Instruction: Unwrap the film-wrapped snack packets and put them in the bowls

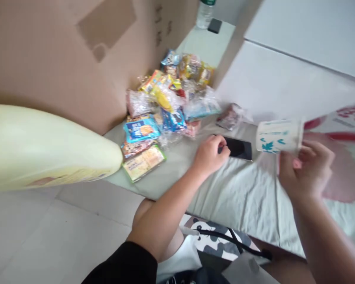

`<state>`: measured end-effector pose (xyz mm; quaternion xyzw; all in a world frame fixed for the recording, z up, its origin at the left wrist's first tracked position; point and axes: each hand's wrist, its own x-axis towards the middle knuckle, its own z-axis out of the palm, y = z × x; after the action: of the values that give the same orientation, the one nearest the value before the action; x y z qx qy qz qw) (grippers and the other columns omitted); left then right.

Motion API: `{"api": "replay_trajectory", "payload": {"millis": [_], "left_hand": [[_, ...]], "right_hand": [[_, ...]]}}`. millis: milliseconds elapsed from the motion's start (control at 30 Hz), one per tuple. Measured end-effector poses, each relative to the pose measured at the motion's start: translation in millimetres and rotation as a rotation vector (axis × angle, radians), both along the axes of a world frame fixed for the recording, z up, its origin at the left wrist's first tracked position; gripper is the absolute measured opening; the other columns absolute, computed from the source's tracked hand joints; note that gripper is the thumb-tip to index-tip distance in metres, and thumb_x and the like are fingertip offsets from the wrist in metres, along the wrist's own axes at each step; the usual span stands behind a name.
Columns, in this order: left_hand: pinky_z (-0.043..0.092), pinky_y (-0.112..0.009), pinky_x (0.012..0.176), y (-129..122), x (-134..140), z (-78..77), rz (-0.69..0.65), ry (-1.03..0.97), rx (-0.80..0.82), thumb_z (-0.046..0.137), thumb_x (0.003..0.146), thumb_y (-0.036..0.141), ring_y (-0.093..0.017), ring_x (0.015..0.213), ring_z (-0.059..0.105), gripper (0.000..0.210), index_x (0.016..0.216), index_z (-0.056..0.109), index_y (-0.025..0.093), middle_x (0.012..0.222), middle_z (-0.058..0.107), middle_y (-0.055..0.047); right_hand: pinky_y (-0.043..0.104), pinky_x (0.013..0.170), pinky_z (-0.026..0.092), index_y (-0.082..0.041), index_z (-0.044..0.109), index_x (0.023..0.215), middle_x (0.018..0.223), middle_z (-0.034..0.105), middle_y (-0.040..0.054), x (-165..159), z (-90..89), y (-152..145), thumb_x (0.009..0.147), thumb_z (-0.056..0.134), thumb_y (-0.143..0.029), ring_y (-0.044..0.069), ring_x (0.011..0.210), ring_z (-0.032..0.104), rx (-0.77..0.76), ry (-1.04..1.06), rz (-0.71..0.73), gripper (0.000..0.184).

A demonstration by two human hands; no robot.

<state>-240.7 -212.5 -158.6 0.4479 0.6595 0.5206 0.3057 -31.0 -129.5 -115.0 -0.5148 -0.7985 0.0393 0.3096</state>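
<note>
My right hand (309, 169) grips a white paper cup (277, 136) with a teal leaf print. It holds the cup on its side near the rim, above the cloth. My left hand (214, 154) is closed at the left end of a black smartphone (239, 148), which lies on the pale green cloth (224, 189). Its fingertips curl over that end and partly hide it. Just behind the phone lies a small wrapped snack (231, 117). To the left is a heap of packaged snacks (171, 98), with a blue packet (142, 129) and a flat cracker pack (144, 162) at its front.
A big cardboard box (62, 59) stands behind on the left, with a pale yellow inflated-looking object (47, 146) before it. White boxes (298, 75) rise at the back right. A water bottle (205, 15) and a small dark object (215, 25) are at the far end.
</note>
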Motion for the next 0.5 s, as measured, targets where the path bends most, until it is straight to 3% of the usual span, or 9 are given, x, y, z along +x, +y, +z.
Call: {"api": "replay_trajectory", "payload": {"millis": [100, 200, 267, 400, 500], "left_hand": [[0.046, -0.029, 0.084, 11.9, 17.7, -6.7, -0.002, 0.1, 0.064, 0.057, 0.083, 0.012, -0.018, 0.087, 0.062, 0.01, 0.079, 0.057, 0.021, 0.087, 0.066, -0.004], [0.049, -0.03, 0.085, 22.7, 25.6, -10.8, 0.04, 0.195, 0.09, 0.057, 0.084, 0.014, -0.018, 0.088, 0.063, 0.008, 0.08, 0.058, 0.021, 0.088, 0.066, -0.004], [0.05, -0.03, 0.087, 31.0, 23.4, -11.3, 0.106, 0.274, 0.084, 0.06, 0.084, 0.015, -0.019, 0.095, 0.064, 0.007, 0.087, 0.06, 0.021, 0.094, 0.067, -0.005], [0.051, -0.029, 0.089, 62.2, 11.6, -3.7, 0.36, 0.367, 0.164, 0.058, 0.093, 0.025, -0.019, 0.109, 0.062, 0.014, 0.105, 0.061, 0.02, 0.112, 0.065, -0.008], [0.048, -0.031, 0.1, 97.2, 7.9, 8.4, 0.36, 0.545, 0.309, 0.048, 0.101, 0.029, -0.019, 0.115, 0.06, 0.018, 0.106, 0.063, 0.02, 0.113, 0.063, -0.007]], "right_hand": [[0.058, 0.083, 0.056, -0.028, 0.064, 0.117, 0.098, 0.075, 0.011, 33.6, -16.0, 23.1, 0.09, 0.05, -0.029, 0.038, 0.096, 0.073, 0.063, -0.164, 0.177, 0.03], [0.06, 0.105, 0.047, -0.024, 0.069, 0.111, 0.125, 0.072, 0.0131, 52.8, -19.4, 27.9, 0.089, 0.052, -0.019, 0.04, 0.131, 0.06, 0.105, -0.163, 0.25, 0.029], [0.058, 0.109, 0.046, -0.024, 0.069, 0.111, 0.133, 0.068, 0.0128, 69.0, -19.9, 14.9, 0.089, 0.055, -0.017, 0.038, 0.136, 0.055, 0.126, -0.096, 0.301, 0.027], [0.048, 0.098, 0.056, -0.025, 0.067, 0.106, 0.111, 0.073, 0.0095, 119.0, -32.0, -24.5, 0.089, 0.055, -0.012, 0.029, 0.113, 0.069, 0.081, 0.051, 0.451, 0.024], [0.046, 0.091, 0.057, -0.027, 0.067, 0.1, 0.097, 0.073, 0.0063, 158.2, -48.2, -39.8, 0.089, 0.055, -0.012, 0.026, 0.094, 0.072, 0.055, 0.105, 0.363, 0.022]]}}
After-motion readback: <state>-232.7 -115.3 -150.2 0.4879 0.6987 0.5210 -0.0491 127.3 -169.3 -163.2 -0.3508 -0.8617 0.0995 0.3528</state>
